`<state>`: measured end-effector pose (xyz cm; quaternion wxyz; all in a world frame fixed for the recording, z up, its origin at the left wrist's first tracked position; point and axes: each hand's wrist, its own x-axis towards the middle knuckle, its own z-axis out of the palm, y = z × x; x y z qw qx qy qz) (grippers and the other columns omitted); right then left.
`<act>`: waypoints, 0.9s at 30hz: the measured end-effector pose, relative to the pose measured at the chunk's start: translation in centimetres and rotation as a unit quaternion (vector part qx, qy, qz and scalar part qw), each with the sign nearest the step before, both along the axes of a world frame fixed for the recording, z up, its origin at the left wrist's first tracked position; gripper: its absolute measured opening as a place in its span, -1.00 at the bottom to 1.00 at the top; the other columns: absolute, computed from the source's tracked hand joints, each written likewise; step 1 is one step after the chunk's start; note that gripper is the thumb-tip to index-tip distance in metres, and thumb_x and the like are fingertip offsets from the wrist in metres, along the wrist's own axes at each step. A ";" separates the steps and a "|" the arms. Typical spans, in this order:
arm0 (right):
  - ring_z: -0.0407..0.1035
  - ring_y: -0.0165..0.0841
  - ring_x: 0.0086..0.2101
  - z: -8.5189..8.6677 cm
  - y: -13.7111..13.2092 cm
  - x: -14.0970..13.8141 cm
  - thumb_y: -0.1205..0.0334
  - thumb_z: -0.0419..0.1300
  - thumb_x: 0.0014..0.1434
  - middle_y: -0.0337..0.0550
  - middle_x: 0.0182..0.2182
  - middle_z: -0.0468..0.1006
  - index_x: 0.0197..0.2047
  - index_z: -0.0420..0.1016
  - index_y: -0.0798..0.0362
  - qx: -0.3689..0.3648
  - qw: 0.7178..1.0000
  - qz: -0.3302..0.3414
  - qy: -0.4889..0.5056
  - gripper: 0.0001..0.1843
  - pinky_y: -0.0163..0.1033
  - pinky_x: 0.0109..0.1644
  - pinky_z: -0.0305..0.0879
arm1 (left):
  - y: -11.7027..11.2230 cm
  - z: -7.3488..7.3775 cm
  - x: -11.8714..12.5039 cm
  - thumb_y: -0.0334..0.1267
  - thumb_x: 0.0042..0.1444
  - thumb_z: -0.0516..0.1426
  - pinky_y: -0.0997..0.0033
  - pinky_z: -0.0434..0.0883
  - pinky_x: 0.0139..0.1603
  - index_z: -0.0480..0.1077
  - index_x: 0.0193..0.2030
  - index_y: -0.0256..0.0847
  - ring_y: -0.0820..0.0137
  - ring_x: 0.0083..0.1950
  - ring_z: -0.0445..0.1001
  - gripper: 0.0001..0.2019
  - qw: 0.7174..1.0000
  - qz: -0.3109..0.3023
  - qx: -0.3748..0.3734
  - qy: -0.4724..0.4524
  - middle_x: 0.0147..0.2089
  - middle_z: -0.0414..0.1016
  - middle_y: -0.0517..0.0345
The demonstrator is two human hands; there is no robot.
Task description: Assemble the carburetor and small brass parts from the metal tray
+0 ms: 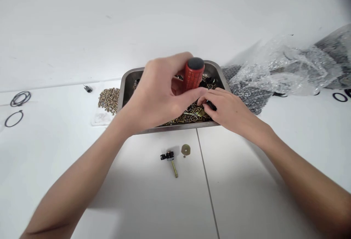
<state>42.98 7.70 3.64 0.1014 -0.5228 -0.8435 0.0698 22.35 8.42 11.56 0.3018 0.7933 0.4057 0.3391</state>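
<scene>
A screwdriver (194, 76) with a red handle and black cap stands upright in my left hand (156, 92), fingers wrapped round it. Its shaft and tip are hidden behind the thumb. My right hand (230, 111) is closed, thumb and fingers pinching a small black part (210, 105), mostly covered by the fingers. Both hands meet over a metal tray (175, 128) holding loose brass-coloured screws (179, 119) and black pieces. In front of the tray lies a black fitting (168, 155) with a long brass-coloured rod, beside a flat round plate (185, 149).
Left of the tray is a heap of small brass-coloured parts (109, 100). Clear plastic bags (290, 70) and a dark pile of small metal parts (252, 98) lie right. Black rings (20, 99) sit far left. A seam (207, 180) crosses the white table.
</scene>
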 end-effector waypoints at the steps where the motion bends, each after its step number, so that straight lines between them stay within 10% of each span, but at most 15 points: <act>1: 0.36 -0.21 -0.20 0.0 0.0 0.0 0.37 -0.01 0.20 -0.10 -0.27 0.52 -0.25 0.45 0.04 0.002 1.000 0.001 -0.002 -0.79 -0.12 -0.13 0.25 | 0.0 -0.1 0.1 -0.22 0.05 0.22 0.40 0.38 -0.42 0.34 -0.36 -0.23 0.40 -0.37 0.38 -0.84 1.000 -0.003 -0.001 0.017 -0.42 0.36 0.12; 27: 0.36 -0.17 -0.18 0.1 -0.1 -0.1 0.38 -0.02 0.19 -0.10 -0.27 0.53 -0.28 0.43 0.01 0.002 1.000 0.002 0.006 -0.79 -0.08 -0.15 0.27 | -0.4 0.2 0.2 -0.27 0.06 0.22 0.31 0.44 -0.36 0.32 -0.35 -0.19 0.41 -0.39 0.38 -0.87 0.999 -0.036 -0.015 0.035 -0.36 0.41 0.10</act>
